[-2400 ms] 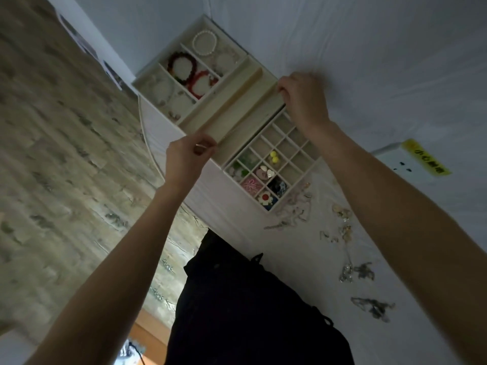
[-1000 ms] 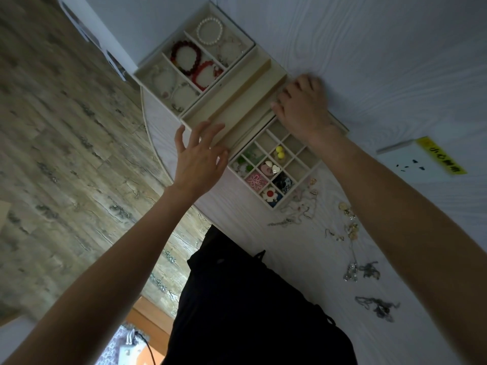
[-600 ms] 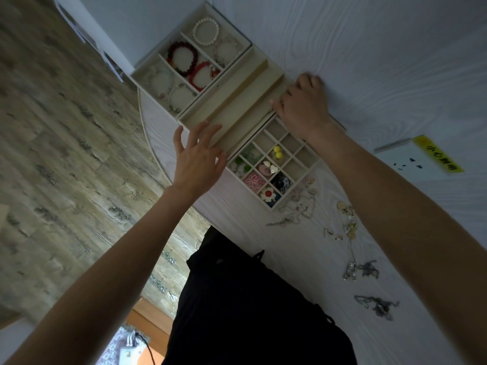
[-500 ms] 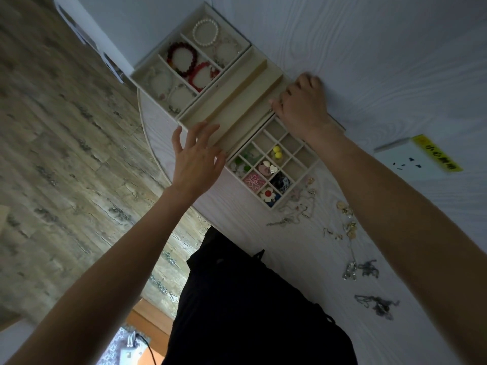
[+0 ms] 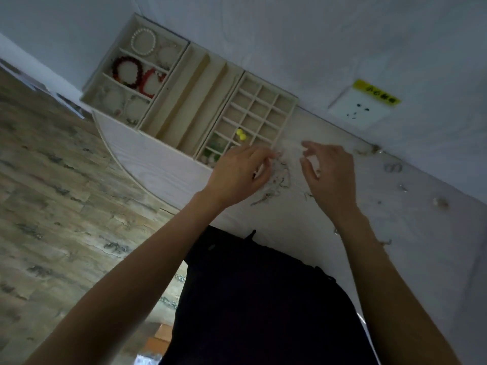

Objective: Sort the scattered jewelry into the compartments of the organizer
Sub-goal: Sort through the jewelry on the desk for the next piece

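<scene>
The beige organizer sits at the table's far left as three trays: a bracelet tray (image 5: 105,83), a long-slot tray (image 5: 189,101) and a small-grid tray (image 5: 290,111) holding yellow beads (image 5: 241,134) and other small pieces. A tangle of thin chains and earrings (image 5: 279,180) lies on the white table just in front of the grid tray. My left hand (image 5: 242,169) hovers over the tangle's left side and hides the grid's near corner. My right hand (image 5: 326,172) hovers over the tangle's right side. On both hands the thumb and bent fingers are apart, holding nothing I can see.
More loose pieces lie scattered to the right, among them rings (image 5: 392,167) and a small earring (image 5: 441,202). A white wall socket (image 5: 358,109) with a yellow label is on the wall behind. The table's rounded edge (image 5: 126,164) drops to wood-look floor on the left.
Both hands have left the organizer trays and moved down to the jewelry tangle in front of the grid tray. The view has shifted, and the trays now sit further left.
</scene>
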Demonstrator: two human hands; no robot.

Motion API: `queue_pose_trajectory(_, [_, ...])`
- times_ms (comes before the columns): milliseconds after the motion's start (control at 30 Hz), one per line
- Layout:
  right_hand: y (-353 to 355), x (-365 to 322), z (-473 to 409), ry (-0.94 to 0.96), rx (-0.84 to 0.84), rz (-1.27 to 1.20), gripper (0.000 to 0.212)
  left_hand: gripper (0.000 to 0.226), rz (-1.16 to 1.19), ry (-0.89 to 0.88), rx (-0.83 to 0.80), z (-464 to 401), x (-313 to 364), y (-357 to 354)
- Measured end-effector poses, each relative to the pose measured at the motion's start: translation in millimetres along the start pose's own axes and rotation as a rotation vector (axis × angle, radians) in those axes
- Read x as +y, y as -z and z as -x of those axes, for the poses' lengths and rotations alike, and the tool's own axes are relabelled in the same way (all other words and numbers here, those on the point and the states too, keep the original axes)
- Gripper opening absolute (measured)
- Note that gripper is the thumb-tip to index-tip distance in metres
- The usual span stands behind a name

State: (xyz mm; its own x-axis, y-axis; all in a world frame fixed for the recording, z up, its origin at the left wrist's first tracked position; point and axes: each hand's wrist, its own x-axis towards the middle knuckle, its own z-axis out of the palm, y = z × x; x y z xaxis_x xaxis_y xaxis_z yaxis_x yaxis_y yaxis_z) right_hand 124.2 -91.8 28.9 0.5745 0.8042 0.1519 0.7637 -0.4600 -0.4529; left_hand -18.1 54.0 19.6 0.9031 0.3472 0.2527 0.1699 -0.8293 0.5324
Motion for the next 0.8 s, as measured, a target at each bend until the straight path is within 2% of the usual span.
queue_pose_trajectory(67, [8.6,20.0,40.2,-0.133,-0.035,0.016,0.022,0.024,0.074,-0.086,-0.23,-0.5,15.1,-18.4])
queue_pose_trajectory(133, [12.4,33.6,73.7,-0.227,-0.113,-0.06,0.018,0.029,0.094,-0.097,-0.472,1.9,25.7,-35.3])
queue_pose_trajectory(233, [17.4,47.3,116.8,-0.324,-0.32,-0.121,0.004,0.033,0.03,-0.154,-0.693,3.1,42.1,-60.6])
queue_pose_trajectory(333, [17.1,48.9,143.7,-0.341,-0.464,-0.164,0.01,0.037,-0.023,-0.164,-0.854,3.0,55.9,-78.1])
queue_pose_trajectory(500, [12.9,42.6,154.6,-0.384,-0.584,-0.181,0.022,0.035,0.003,-0.147,-0.907,7.0,60.8,-90.5])
queue_pose_trajectory(633, [8.7,43.0,151.5,-0.322,-0.66,-0.033,0.016,0.032,0.016,-0.127,-0.9,5.5,60.9,-91.8])
queue_pose_trajectory(800, [4.6,45.6,152.6,-0.282,-0.636,0.008,0.014,0.029,0.033,-0.102,-0.899,5.9,62.8,-87.0])
